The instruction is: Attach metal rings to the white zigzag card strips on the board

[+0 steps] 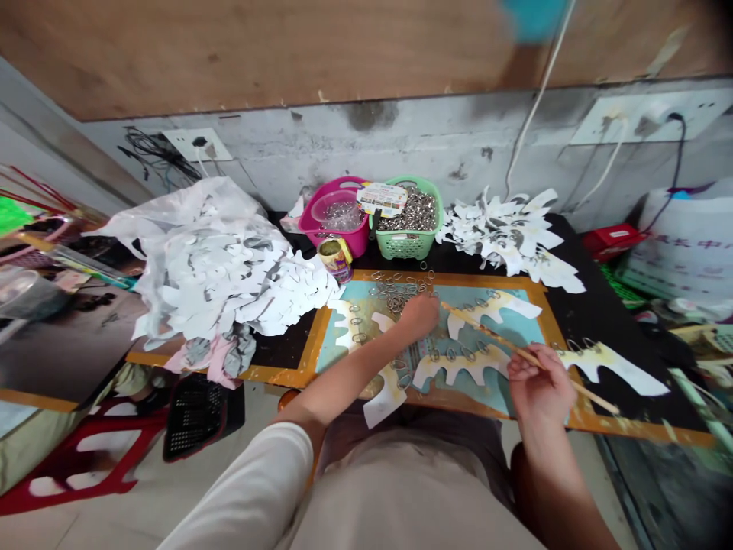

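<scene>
My right hand is closed around a thin wooden stick, whose yellowish, stained far end points toward my left hand. My left hand is closed, knuckles up, beside a loose pile of metal rings; its fingertips face away, so what they pinch is hidden. Around both hands lie several curved white cut-out pieces with yellowish stains and metal rings along one edge: one cut-out lies between the hands, another cut-out behind it, and a third cut-out right of my right hand.
A pink basket and a green basket of metal rings stand at the back, with a small tin in front. White cut-outs are heaped at left and right. Orange tape borders the blue work sheet.
</scene>
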A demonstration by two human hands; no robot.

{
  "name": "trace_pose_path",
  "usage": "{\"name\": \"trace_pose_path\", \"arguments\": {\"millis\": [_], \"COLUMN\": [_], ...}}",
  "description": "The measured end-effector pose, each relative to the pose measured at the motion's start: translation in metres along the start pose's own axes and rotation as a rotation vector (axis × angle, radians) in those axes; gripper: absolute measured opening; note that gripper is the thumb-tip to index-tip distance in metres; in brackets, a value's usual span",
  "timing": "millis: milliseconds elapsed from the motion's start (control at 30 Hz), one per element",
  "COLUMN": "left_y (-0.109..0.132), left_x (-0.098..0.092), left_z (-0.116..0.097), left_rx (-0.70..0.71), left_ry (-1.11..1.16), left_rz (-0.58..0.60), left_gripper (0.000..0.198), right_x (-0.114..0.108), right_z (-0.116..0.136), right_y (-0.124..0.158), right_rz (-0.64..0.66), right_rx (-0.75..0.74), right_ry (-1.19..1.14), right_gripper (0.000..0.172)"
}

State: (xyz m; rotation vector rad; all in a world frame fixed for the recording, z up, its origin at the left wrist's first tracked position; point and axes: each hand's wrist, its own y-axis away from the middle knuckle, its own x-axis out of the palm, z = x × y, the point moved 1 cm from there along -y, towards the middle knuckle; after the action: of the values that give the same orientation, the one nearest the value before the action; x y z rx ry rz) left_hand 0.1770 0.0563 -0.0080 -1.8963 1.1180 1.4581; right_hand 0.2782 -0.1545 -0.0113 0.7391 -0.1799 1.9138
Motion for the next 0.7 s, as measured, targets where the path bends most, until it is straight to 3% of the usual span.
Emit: {"name": "trace_pose_path", "arguments": {"millis": [200, 333, 433, 567, 700], "left_y": [0.007, 0.032, 0.053, 0.071, 0.073], "left_x": [-0.019, -0.045, -0.059, -0.06, -0.054], "left_z": [0.012, 0.039, 0.062, 0.079, 0.078], "left_rx": [0.06, 0.143, 0.195, 0.207, 0.188], "left_ry": [0.052, 0.116, 0.146, 0.131, 0.117], "left_rz": [0.043, 0.073, 0.124, 0.137, 0.147], "left_gripper": [0.022, 0.031, 0.027, 0.024, 0.023], "right_x": [-0.004, -0.005, -0.006, -0.001, 0.009], "right_z": [0.002, -0.001, -0.005, -0.011, -0.012], "right_y": [0.0, -0.003, -0.005, -0.005, -0.001], "right_rz": [0.02, 0.003, 0.006, 0.045, 0.048], "right_rx": [-0.01, -0.002, 0.006, 0.012, 0.011], "right_ry": [-0.028, -0.01, 0.004, 0.008, 0.017], "right_gripper": [0.015, 0.013, 0.013, 0.014, 0.013]}}
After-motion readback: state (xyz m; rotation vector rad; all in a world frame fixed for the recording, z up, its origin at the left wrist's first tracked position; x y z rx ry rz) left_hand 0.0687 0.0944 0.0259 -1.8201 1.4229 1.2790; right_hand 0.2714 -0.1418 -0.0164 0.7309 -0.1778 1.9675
